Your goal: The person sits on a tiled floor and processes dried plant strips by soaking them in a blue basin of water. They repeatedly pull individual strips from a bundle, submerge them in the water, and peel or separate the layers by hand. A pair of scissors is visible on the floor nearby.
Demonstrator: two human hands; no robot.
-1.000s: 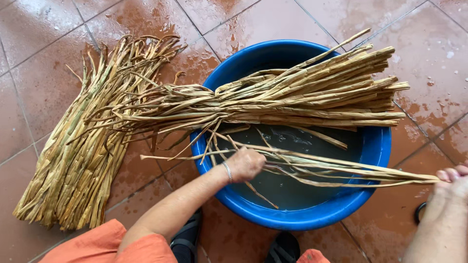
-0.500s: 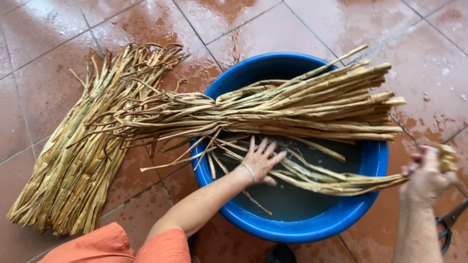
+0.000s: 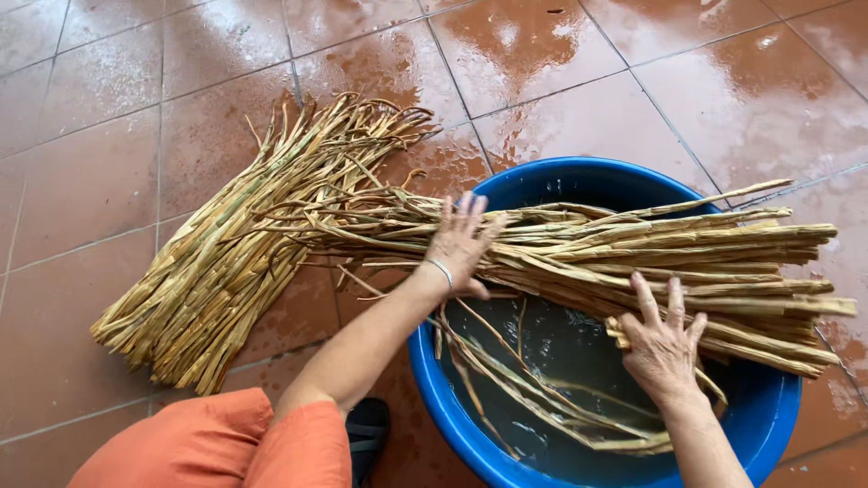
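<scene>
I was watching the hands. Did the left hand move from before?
Yes. The left hand went up from inside the blue basin onto the bundle of dried stalks lying across its rim.

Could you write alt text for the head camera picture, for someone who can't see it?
Two bare hands, left hand and right hand, press on a bundle of dried plant stalks lying across a blue basin of water. A second bundle lies on wet reddish floor tiles.

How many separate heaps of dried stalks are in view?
3: one heap on the tiles at left, one bundle across the blue tub under both hands, a few strands soaking inside it.
</scene>
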